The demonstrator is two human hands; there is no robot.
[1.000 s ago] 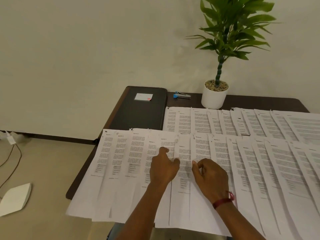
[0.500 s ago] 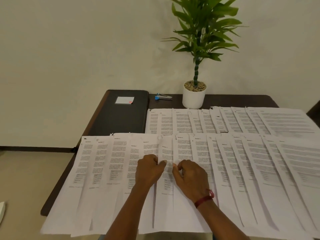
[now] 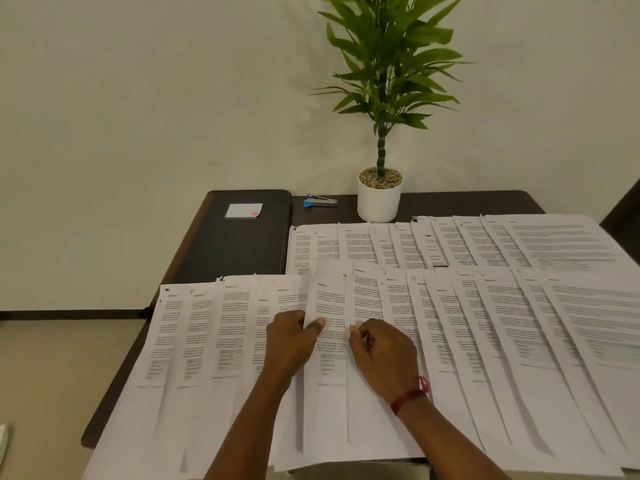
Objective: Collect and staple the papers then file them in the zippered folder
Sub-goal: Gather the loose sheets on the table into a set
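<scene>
Papers: two overlapping rows of printed sheets fanned across the dark surface (image 3: 450,202); the near row (image 3: 485,341) runs from the surface's left edge to the right of the view, and the far row (image 3: 450,244) lies between it and the plant pot (image 3: 379,199).
Sheet in hand (image 3: 327,327): near the middle of the near row, on the viewer's side of the plant pot and slightly left of it; its top edge overlaps the lower edge of the far row.
Left hand (image 3: 292,341): knuckles up on the near row, at the left edge of that sheet; the thumb presses on the sheet's edge and the fingers are curled under, so it appears to pinch that sheet.
Right hand (image 3: 384,355): just right of the left hand, apart from it, with the sheet between them; fingers bent, fingertips (image 3: 354,329) touching the paper; whether it grips a sheet I cannot tell.
Arms: both forearms come up from the bottom of the view over the near row; a red wristband (image 3: 410,396) sits on the right wrist.
Zippered folder (image 3: 239,237): black, closed, flat on the surface, left of the plant pot, bearing a small label (image 3: 243,210).
Stapler (image 3: 320,201): blue and silver, between the folder and the plant pot, well apart from both hands.
</scene>
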